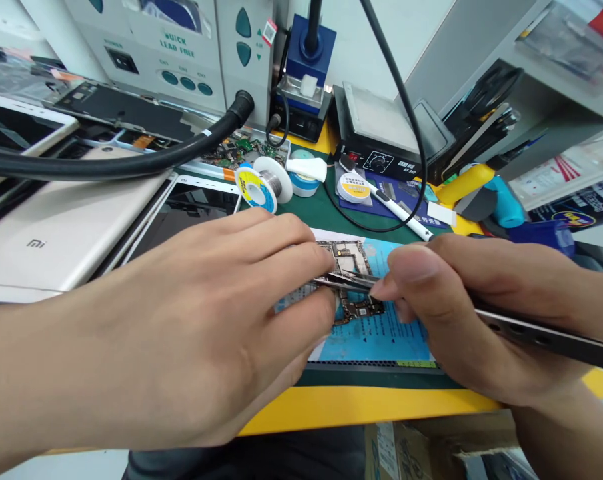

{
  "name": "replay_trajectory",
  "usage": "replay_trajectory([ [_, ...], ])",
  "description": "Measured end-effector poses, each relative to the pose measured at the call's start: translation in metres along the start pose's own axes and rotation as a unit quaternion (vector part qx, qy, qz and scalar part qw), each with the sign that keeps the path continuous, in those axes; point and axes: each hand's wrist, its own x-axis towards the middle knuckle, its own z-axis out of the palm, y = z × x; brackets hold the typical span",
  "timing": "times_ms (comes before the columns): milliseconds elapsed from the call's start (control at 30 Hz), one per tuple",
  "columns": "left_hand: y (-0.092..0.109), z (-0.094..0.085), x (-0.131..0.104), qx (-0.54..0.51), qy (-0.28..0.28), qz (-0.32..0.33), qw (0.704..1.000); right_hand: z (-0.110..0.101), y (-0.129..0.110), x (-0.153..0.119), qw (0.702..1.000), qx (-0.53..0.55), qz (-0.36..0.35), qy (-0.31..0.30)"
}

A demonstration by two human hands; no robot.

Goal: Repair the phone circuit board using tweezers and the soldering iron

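A phone circuit board [364, 308] lies on a blue and white printed sheet [381, 345] in front of me. My left hand [231, 320] reaches over from the left, its fingers bent down onto the board's left part, closed against it and covering it; the fingertips are partly hidden. Metal tweezers [546, 337] are pinched between the thumb and fingers of my right hand [461, 313]. Their thin tips point left over the board, between two fingers of my left hand. Whether anything sits between the tips I cannot make out.
Behind the sheet are a solder spool [268, 185], a round tin [354, 188] and a white-handled brush [396, 210]. A black hose [171, 157] runs from the soldering station [176, 40] over several phones [46, 233] at left. A black-fronted heating unit [381, 127] stands behind.
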Motion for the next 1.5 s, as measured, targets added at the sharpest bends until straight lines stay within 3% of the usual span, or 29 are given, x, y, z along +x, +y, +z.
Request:
replay_trajectory([
  [1500, 0.0015, 0.0004, -0.0019, 0.002, -0.012, -0.018, 1.000, 0.0003, -0.0008, 0.0023, 1.000, 0.000, -0.011, -0.011],
])
